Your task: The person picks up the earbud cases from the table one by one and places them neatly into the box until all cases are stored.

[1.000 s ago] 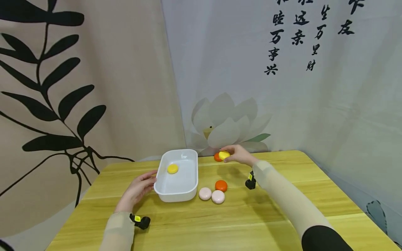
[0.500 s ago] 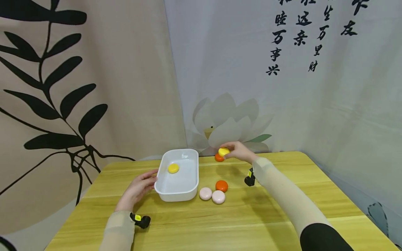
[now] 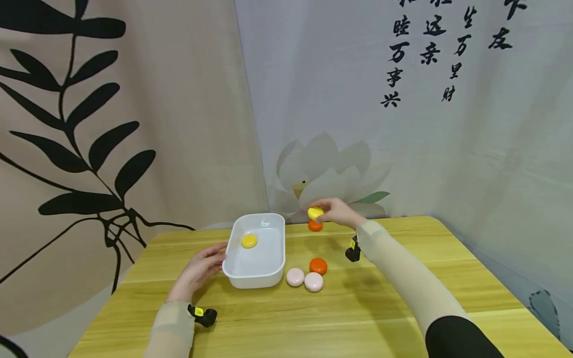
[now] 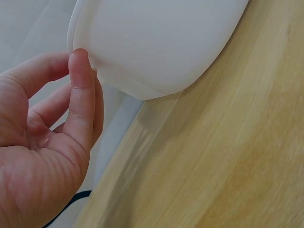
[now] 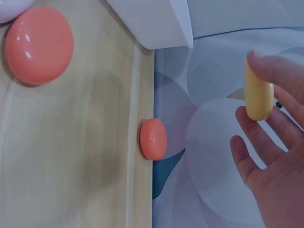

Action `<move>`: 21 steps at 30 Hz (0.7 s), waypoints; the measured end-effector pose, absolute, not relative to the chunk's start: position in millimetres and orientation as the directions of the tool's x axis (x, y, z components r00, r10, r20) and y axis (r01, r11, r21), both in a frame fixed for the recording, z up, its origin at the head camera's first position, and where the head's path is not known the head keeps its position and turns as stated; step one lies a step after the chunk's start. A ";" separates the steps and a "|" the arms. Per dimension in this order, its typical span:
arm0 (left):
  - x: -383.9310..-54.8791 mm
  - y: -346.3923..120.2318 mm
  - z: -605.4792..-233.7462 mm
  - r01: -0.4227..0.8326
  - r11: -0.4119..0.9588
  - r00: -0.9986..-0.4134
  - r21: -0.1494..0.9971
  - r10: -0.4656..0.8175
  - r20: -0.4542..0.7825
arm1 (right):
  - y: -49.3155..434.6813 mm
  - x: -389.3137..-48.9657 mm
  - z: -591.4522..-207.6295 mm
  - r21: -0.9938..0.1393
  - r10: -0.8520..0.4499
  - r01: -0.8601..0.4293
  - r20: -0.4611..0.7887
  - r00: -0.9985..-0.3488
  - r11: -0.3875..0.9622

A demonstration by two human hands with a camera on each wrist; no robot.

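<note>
A glossy yellow rounded disc [image 3: 315, 213] is pinched between the thumb and fingers of my right hand [image 3: 338, 213], raised off the table at its back edge. The right wrist view shows the held disc [image 5: 259, 92] edge-on. Just beneath it in the head view sits an orange disc [image 3: 315, 225]. My left hand [image 3: 200, 271] holds the left side of a white rectangular basin [image 3: 253, 282]; in the left wrist view, thumb and fingertips meet at its rim [image 4: 76, 28]. Another yellow disc [image 3: 249, 241] lies inside the basin.
Right of the basin, a second orange disc [image 3: 318, 266] lies near two pale pink discs [image 3: 295, 277] on the wooden table [image 3: 268, 323]. A printed curtain [image 3: 340, 99] hangs right behind the table's back edge.
My right hand has lifted the yellow disc slightly and shifted left, uncovering more of the orange disc below. The left hand stays at the basin.
</note>
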State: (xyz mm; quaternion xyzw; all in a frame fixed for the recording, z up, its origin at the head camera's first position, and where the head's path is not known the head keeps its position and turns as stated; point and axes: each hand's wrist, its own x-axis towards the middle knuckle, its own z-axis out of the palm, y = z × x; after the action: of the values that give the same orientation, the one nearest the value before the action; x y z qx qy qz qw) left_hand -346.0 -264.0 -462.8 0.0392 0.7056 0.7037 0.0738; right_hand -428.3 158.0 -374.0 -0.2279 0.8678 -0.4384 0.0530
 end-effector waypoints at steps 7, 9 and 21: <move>-345.1 -263.8 -463.8 -0.049 0.000 -0.988 0.999 0.150 -0.049 | 147.6 -431.2 -369.3 -0.781 -0.443 -0.351 0.107 -0.890 0.517; -345.5 -263.6 -464.1 -0.053 0.004 -0.988 0.999 0.145 -0.053 | 144.2 -431.9 -369.0 -0.787 -0.450 -0.348 0.100 -0.887 0.510; -344.5 -263.9 -463.1 -0.061 -0.003 -0.988 0.998 0.145 -0.060 | 123.1 -432.4 -364.8 -0.785 -0.470 -0.363 0.105 -0.876 0.502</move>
State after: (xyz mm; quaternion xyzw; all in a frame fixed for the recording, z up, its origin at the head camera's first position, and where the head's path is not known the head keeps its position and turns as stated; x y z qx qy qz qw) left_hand -344.5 -263.9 -463.1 0.0299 0.7022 0.7077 0.0728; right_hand -432.4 123.1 -364.8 -0.2412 0.8645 -0.4368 0.0613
